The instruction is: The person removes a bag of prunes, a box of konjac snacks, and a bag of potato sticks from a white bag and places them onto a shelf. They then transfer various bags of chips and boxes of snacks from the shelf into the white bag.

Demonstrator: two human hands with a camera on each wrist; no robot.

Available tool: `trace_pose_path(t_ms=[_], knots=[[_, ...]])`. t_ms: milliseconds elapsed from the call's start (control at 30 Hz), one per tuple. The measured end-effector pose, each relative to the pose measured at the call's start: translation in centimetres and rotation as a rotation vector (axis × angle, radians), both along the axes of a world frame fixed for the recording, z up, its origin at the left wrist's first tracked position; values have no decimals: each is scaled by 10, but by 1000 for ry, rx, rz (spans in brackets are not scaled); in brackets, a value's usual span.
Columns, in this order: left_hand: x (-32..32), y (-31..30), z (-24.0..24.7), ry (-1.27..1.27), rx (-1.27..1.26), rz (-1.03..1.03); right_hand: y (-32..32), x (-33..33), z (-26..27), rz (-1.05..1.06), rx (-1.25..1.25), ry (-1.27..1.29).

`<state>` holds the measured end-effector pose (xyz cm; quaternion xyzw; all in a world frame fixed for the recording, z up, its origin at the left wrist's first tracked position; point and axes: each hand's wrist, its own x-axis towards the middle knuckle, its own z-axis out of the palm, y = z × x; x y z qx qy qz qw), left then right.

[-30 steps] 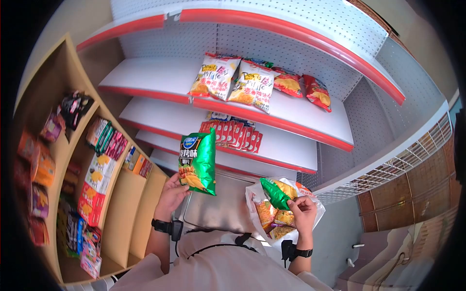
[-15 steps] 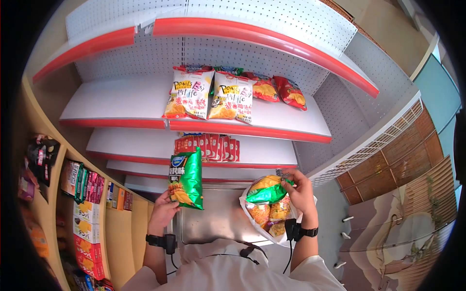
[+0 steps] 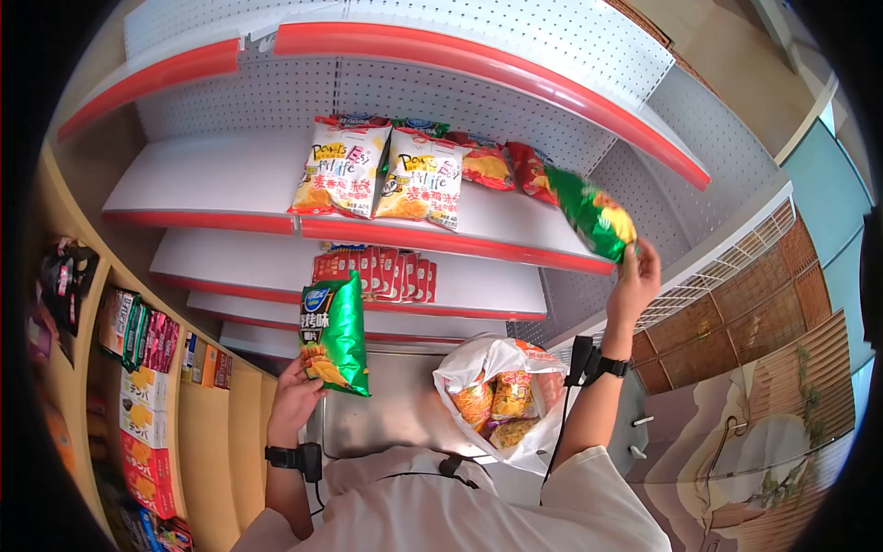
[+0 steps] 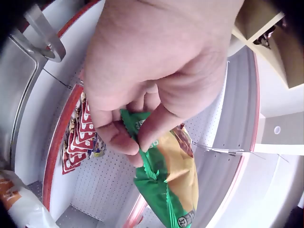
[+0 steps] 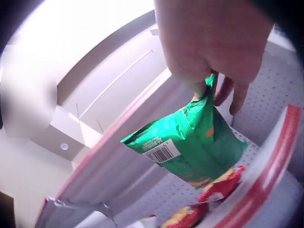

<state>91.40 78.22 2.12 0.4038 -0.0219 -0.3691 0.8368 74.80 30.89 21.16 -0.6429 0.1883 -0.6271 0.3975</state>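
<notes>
At the right end of the shelf (image 3: 497, 217), the right hand (image 3: 636, 273) pinches a green bag (image 3: 591, 217) by its edge, presumably leaving its body free, shelf contact unclear through blur, while the left hand (image 3: 295, 400) pinches a second green bag (image 3: 342, 336) low.

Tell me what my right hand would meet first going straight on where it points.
Most likely the rightmost red chip bag on the shelf, reached first by the green bag your right hand holds. Depth is unclear, so they may already touch.
</notes>
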Motion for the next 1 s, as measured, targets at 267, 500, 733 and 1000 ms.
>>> trace_pose_path(t_ms=[267, 500, 733, 1000], knots=[[-46, -17, -18, 34, 0, 152, -94, -53, -69, -301, -27, 210], [-80, -43, -11, 61, 42, 256, -190, 3, -69, -369, -107, 694], [-86, -15, 15, -34, -2, 406, -273, 70, -75, -143, -224, 839], [58, 40, 124, -422, 148, 515, -208, 44, -65, -277, -333, 634]])
